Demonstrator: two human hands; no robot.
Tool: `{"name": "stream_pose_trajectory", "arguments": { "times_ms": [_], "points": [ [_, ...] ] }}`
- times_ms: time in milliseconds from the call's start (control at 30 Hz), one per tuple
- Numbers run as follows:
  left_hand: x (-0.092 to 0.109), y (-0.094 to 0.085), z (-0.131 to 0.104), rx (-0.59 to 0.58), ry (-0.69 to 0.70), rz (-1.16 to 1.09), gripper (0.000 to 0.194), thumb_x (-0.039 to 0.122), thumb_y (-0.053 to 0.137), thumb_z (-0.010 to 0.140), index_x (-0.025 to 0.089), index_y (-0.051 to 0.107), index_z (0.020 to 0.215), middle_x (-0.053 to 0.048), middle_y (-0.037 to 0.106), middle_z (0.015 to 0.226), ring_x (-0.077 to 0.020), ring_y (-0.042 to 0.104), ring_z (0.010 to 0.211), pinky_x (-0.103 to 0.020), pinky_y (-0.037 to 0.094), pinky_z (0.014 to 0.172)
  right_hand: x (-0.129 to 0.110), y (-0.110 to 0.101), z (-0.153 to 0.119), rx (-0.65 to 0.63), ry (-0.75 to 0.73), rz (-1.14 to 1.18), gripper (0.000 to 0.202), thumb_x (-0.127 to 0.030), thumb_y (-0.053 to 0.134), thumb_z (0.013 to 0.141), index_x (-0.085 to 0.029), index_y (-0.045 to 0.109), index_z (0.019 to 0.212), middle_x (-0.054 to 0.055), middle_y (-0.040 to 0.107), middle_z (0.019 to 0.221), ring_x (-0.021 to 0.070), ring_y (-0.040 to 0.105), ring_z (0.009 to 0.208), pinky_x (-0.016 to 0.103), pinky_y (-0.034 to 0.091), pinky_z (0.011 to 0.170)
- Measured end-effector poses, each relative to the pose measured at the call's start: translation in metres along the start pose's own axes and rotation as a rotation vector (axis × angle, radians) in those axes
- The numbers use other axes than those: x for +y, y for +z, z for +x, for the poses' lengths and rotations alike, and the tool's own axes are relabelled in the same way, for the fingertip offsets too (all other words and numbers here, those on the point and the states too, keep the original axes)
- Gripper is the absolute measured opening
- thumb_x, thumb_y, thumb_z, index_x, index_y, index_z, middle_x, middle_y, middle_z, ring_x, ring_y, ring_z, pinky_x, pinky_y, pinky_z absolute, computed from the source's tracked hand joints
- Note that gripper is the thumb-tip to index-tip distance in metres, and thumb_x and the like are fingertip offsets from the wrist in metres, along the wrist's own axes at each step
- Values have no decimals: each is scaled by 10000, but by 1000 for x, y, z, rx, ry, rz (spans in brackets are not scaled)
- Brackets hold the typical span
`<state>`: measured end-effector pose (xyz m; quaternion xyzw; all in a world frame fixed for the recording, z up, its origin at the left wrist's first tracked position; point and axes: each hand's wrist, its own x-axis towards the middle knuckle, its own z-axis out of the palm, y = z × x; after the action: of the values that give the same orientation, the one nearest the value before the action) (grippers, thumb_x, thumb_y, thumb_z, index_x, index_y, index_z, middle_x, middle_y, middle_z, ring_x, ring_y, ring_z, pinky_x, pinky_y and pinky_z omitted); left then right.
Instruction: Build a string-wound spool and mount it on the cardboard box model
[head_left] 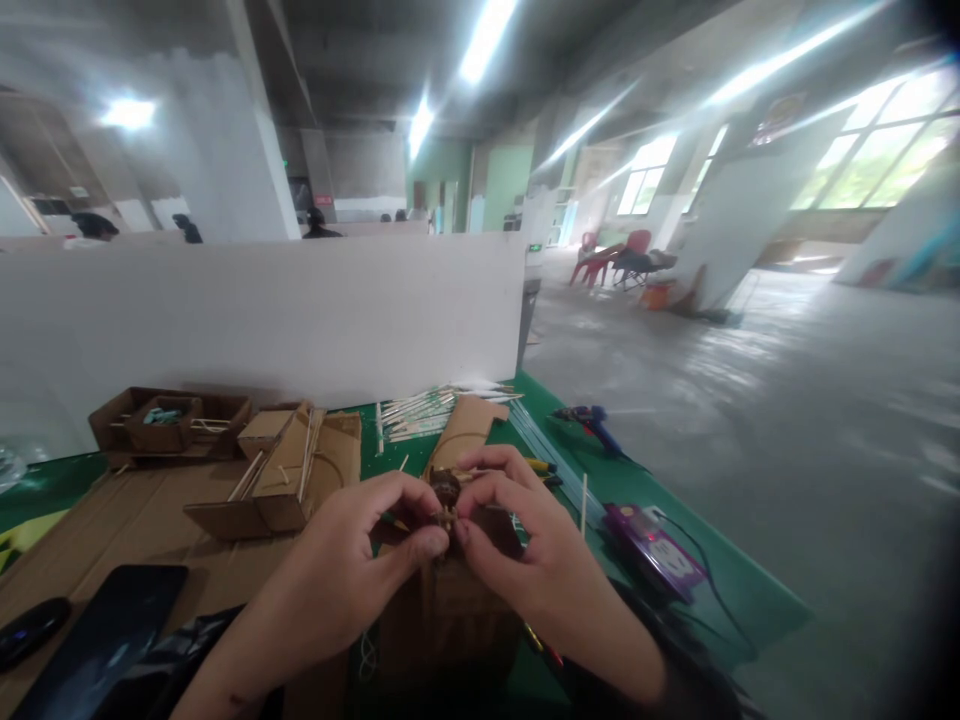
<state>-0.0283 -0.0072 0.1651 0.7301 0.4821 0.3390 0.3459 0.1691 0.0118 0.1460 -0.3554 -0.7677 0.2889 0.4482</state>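
My left hand [375, 540] and my right hand [529, 530] meet near the bottom middle of the view. The thumb and fingers of each pinch at a small brownish piece [447, 518], too small and blurred to name. Just above the fingertips is a dark round brown object [445, 486]. Under my hands stands a cardboard structure [457, 610], partly in shadow. Behind them a flat cardboard strip [466, 425] leans away, beside a pile of thin pale sticks [420, 412].
Cardboard boxes [281, 490] stand at the left on a cardboard sheet. A black phone [112, 630] and a dark mouse [34, 632] lie nearer. A blue glue gun [592, 428] and a purple device [652, 550] with a cable are right. A white partition [262, 320] rises behind.
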Motion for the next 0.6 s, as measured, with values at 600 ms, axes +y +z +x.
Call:
{"name": "stream_pose_trajectory", "arguments": {
  "times_ms": [600],
  "points": [
    [2, -7, -7, -51, 23, 33, 155, 322, 684, 855, 265, 563, 932, 34, 644, 891, -156, 635, 833, -270, 529, 768, -12, -7, -6, -226, 104, 138, 508, -148, 597, 842, -257, 367, 1282, 35, 658, 1043, 189, 677, 963, 347, 564, 888]
  ]
}}
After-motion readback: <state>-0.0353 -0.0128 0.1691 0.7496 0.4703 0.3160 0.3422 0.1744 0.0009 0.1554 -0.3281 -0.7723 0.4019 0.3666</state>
